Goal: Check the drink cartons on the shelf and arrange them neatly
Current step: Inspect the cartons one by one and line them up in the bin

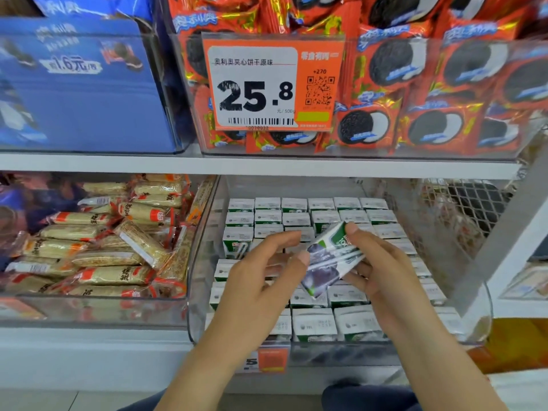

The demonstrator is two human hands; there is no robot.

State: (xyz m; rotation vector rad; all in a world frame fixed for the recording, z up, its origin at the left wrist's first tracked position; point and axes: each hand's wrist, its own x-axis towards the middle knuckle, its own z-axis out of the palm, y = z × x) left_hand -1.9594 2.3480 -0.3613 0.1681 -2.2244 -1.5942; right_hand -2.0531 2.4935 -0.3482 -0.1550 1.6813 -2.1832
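On lower shelf, centre: clear bin (pixel 204 232) holding rows of small green-and-white cartons (pixel 314 324), tops up, packed side by side front to back. One standing carton in 3rd row, left side, sits higher than neighbours w/ its green face showing; gap in rows just in front of it.

Held carton (pixel 329 262): above middle of bin, tilted, top end up-right, purple fruit print facing camera. Blurred, so label text not readable.

Right hand (pixel 382 268): grips held carton from the right, thumb at its upper end, fingers curled under its back.

Left hand (pixel 261 277): just beside carton's left edge, fingers extended and slightly bent, thumb tip at or very near the carton; contact prob. but cannot tell for sure.

Left of bin: second clear bin w/ loose bars (pixel 118 253) in clear wrappers, red-orange labels, piled unevenly.

Upper shelf: bin of red cookie packs (pixel 430 84), orange price tag (pixel 272 84) reading 25.8 on its front; blue box (pixel 83 99) to the left.

Bin front, below wrists: small orange tag (pixel 267 360), partly hidden.
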